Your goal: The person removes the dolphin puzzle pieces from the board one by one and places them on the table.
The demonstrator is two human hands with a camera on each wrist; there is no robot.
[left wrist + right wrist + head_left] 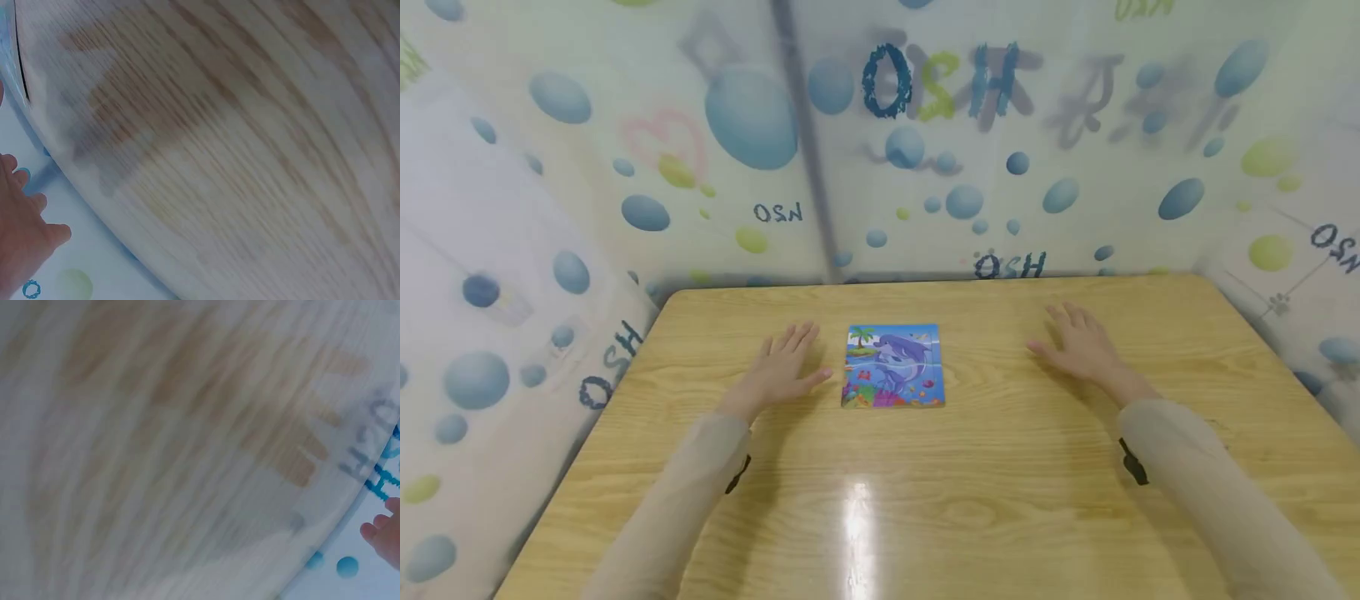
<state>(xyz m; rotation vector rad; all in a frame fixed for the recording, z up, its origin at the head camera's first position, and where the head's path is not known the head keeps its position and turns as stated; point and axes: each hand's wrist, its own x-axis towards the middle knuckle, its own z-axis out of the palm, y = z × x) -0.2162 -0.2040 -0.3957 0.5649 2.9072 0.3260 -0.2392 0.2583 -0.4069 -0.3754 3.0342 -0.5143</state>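
Observation:
A square picture puzzle with a dolphin, a palm tree and sea creatures lies flat on the wooden table. To its left is my left hand, fingers spread and thumb toward the puzzle, not touching it. Farther off on the other side, my right hand has its fingers extended and holds nothing. Both hands seem to hover over the tabletop. At the left edge of the left wrist view, part of the left hand appears; fingertips of the right hand show in the right wrist view.
A pale curtain with blue and green dots and lettering surrounds the table's back and sides. The table's far edge runs just behind the puzzle. A dark band sits at each sleeve, and glare marks the front of the tabletop.

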